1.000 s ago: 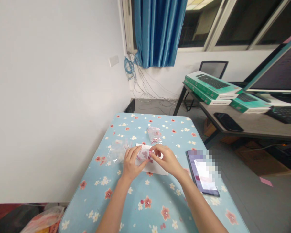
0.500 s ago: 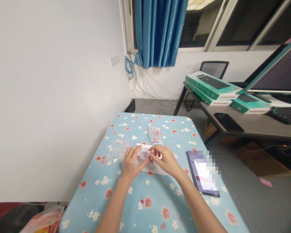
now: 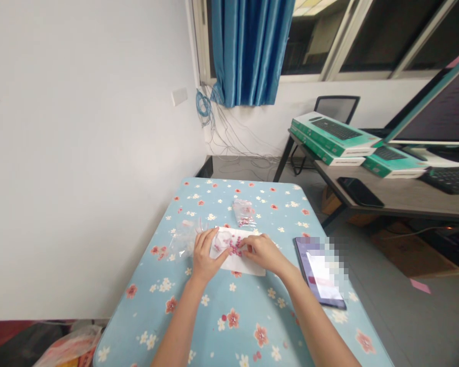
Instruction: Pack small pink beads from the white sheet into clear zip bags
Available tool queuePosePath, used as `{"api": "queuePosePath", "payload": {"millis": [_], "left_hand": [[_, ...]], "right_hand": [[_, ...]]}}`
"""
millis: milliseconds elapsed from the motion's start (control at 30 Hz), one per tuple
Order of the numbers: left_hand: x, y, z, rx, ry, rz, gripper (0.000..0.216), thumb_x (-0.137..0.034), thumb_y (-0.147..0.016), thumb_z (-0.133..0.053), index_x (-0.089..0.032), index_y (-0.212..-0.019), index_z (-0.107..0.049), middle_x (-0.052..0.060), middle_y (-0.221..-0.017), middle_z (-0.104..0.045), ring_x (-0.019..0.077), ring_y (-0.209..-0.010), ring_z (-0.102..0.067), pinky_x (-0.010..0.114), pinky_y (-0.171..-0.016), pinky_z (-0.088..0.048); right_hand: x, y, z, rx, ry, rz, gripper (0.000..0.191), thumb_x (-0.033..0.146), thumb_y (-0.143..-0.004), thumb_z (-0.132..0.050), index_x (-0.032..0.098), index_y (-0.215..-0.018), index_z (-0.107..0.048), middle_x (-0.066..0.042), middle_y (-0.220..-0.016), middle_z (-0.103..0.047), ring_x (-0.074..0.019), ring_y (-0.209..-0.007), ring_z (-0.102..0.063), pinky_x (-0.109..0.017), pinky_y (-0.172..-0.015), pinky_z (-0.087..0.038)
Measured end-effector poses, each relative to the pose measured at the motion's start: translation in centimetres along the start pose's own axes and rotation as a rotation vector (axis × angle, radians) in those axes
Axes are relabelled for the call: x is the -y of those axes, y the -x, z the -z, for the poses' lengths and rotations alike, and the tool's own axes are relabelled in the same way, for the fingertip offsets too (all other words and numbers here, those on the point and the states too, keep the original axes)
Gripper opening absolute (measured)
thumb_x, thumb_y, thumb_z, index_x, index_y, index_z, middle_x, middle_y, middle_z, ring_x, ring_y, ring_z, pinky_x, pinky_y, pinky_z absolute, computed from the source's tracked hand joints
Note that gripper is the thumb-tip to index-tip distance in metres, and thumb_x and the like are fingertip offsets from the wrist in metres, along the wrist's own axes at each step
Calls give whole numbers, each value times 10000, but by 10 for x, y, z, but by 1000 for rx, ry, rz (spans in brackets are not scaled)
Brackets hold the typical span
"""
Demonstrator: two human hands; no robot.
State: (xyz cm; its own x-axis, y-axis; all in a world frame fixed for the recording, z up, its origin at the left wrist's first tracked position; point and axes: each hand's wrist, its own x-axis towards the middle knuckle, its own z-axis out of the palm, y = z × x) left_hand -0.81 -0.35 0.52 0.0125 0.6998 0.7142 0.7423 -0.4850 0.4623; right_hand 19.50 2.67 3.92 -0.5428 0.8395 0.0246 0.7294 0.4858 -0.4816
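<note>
A table [image 3: 229,326] covered in a light blue floral cloth is seen against a white wall [image 3: 80,153]. A phone [image 3: 319,272] is laid flat just right of the right hand. Beyond the hands, a blue curtain [image 3: 250,51] is hung at a window. Far right, green keyboard boxes [image 3: 334,138] are stacked on a desk [image 3: 398,196] beside a monitor [image 3: 439,109].

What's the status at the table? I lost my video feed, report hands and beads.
Left hand flat on white paper. Right hand fingering pink beads on it. Phone right of the paper, apart.
</note>
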Motion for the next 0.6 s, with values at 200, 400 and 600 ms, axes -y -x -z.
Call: {"api": "queuePosePath", "payload": {"millis": [200, 400, 600], "left_hand": [[0, 0, 0, -6, 1, -11, 499, -338, -762, -681, -181, -1203, -509, 107, -1086, -630, 237, -1014, -580, 399, -896, -469], [0, 0, 0, 1, 7, -3, 498, -342, -763, -680, -177, -1200, -508, 104, -1087, -632, 232, -1017, -572, 396, -902, -462], [0, 0, 0, 5, 8, -1, 499, -339, -758, -685, -178, -1197, -509, 107, -1088, -633, 234, -1018, -571, 396, -906, -457]], "right_hand": [[3, -1, -3, 23, -3, -1, 156, 194, -830, -550, 217, -884, -695, -25, -776, -687, -154, -695, -594, -294, -736, -335], [4, -2, -3, 65, 16, -14, 158, 219, -845, -532, 211, -877, -687, -25, -785, -695, -155, -704, -597, -284, -739, -335], [2, -2, -5, 48, 27, 0, 138, 220, -855, -534, 219, -844, -672, -11, -761, -688, -151, -698, -596, -290, -740, -321]]}}
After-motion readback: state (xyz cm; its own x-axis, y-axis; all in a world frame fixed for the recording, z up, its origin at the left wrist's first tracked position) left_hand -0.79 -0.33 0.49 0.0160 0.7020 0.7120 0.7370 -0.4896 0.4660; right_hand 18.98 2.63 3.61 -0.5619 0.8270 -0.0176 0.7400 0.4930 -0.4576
